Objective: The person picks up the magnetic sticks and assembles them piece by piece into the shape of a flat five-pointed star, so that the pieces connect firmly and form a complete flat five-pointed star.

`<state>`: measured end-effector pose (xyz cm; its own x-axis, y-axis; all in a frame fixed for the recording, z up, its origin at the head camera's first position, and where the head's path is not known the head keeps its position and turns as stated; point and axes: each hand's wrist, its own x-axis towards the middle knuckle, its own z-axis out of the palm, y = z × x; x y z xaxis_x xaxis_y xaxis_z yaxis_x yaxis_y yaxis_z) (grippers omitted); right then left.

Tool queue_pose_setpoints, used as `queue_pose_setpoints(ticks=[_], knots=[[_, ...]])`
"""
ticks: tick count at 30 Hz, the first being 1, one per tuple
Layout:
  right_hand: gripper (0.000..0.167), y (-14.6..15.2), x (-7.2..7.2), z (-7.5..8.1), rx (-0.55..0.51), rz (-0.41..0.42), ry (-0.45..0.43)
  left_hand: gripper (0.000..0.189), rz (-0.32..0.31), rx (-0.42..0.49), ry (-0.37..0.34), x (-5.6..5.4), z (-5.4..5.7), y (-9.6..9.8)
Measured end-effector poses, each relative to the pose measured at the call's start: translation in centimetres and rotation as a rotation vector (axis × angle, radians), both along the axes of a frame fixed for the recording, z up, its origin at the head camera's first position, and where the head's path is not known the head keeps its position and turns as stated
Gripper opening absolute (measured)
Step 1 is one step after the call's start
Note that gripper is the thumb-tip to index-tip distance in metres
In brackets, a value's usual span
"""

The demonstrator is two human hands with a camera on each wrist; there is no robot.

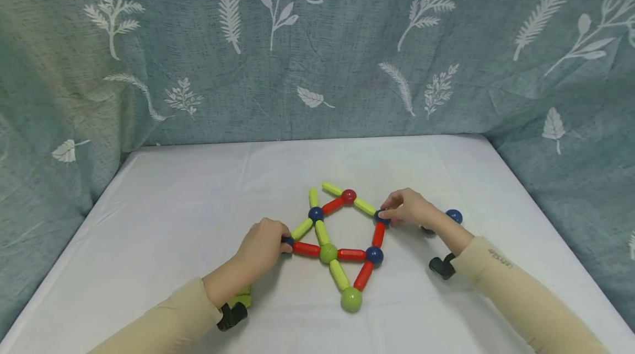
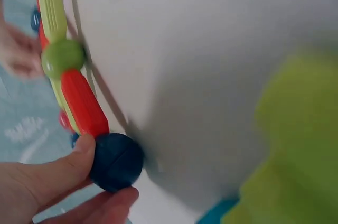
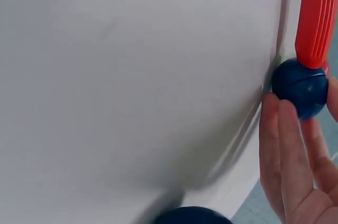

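A flat frame of red and lime rods joined by coloured balls spans the middle of the table. My left hand pinches the blue ball at its left corner, where a red rod and a lime rod meet. At the upper right corner my right hand grips another blue ball between thumb and fingers, with a red rod attached. A green ball forms the near corner, and a red ball the far one. Two lime rods stick out at the far side.
A loose blue ball lies behind my right wrist, with another dark ball partly hidden beside it. Lime pieces sit under my left forearm. A patterned curtain hangs along the back of the white table.
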<state>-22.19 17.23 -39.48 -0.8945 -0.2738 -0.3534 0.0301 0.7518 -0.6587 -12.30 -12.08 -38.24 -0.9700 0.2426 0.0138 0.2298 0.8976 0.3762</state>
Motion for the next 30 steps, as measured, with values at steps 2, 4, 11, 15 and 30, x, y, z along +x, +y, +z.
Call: queue_pose_setpoints(ticks=[2, 4, 11, 15, 30], knots=[[0.022, 0.3, 1.0, 0.1, -0.011, 0.016, 0.010, 0.018, 0.017, 0.005, -0.023, -1.1, 0.0, -0.4], [0.020, 0.5, 1.9, 0.1, -0.013, 0.020, 0.024, 0.020, 0.024, -0.004, -0.037, -2.2, 0.1, -0.7], [0.023, 0.2, 4.4, -0.1, -0.005, 0.027, 0.051, 0.023, -0.003, -0.084, -0.068, -6.0, 0.4, -0.7], [0.023, -0.2, 5.0, -0.2, -0.026, 0.025, 0.047, 0.024, -0.004, -0.104, -0.095, -7.3, 0.4, -0.8], [0.020, 1.7, 4.6, 0.7, -0.019, 0.139, 0.182, 0.025, -0.012, -0.118, -0.131, -7.8, 0.5, -0.3]])
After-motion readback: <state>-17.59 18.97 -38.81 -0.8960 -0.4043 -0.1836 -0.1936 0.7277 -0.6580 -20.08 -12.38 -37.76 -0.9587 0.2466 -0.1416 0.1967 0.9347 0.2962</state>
